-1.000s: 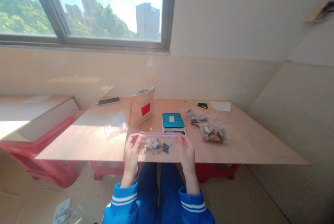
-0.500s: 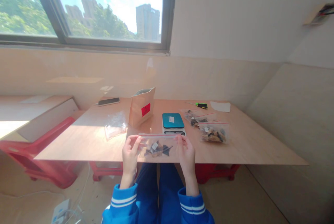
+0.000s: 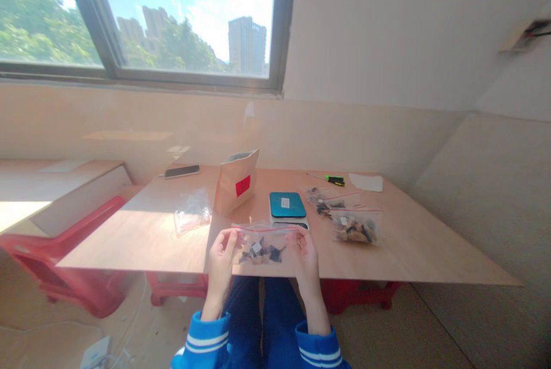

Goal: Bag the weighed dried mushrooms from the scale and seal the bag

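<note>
I hold a clear zip bag point(image 3: 262, 245) with a red seal strip, filled with dark and tan pieces and a small white tag, just above the near edge of the wooden table point(image 3: 142, 237). My left hand point(image 3: 221, 257) pinches its left top corner. My right hand point(image 3: 305, 254) pinches its right top corner. Both hands are closed on the bag. Right behind the bag sits a small scale point(image 3: 287, 208) with a blue top.
A brown paper pouch point(image 3: 236, 181) with a red label stands left of the scale. Filled zip bags point(image 3: 355, 226) lie to the right, empty clear bags point(image 3: 191, 214) to the left. A phone point(image 3: 181, 171), a green screwdriver point(image 3: 333, 179) and white paper point(image 3: 365, 182) lie at the back. Red stools point(image 3: 64, 254) stand under the table.
The bag and both hands stay nearly in place; my fingers shift slightly along the seal strip. The view has tilted a little.
</note>
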A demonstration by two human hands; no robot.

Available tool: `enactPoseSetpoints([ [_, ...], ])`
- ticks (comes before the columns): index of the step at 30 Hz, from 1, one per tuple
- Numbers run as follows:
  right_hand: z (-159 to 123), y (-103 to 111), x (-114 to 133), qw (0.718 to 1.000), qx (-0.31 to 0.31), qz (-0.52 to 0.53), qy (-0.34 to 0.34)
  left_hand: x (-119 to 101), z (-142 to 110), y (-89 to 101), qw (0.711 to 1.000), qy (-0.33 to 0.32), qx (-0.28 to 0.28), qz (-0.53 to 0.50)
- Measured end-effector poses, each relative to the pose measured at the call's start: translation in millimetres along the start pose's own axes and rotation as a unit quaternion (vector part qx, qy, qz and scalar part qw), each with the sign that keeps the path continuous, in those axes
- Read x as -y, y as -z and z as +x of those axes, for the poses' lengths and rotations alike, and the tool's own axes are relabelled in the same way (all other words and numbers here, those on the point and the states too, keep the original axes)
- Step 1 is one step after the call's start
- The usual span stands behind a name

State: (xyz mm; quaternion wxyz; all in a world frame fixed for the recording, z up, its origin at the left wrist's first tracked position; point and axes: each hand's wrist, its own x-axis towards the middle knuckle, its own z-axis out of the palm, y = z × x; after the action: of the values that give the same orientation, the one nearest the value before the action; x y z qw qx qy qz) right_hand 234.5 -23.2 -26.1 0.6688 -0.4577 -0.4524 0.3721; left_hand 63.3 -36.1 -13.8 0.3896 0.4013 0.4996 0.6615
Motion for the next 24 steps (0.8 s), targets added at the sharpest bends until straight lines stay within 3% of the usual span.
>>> enactPoseSetpoints([
  [6,0.6,4.9,-6.7,0.996,0.023,0.031,-0.08,-4.9,-3.8,-0.1,1.0,0.004,-0.011,-0.02],
  [12,-0.5,2.5,-12.0,0.994,0.023,0.027,-0.106,2.0,-3.6,-0.4,0.999,-0.012,-0.034,-0.019],
  [17,0.3,4.9,-8.1,0.996,0.033,-0.019,-0.085,-1.1,-4.3,0.9,0.999,0.001,-0.053,-0.003],
  [24,-1.4,5.2,-5.6,0.993,-0.002,-0.115,-0.032,-3.9,-7.4,-1.4,0.994,-0.019,-0.084,0.061],
])
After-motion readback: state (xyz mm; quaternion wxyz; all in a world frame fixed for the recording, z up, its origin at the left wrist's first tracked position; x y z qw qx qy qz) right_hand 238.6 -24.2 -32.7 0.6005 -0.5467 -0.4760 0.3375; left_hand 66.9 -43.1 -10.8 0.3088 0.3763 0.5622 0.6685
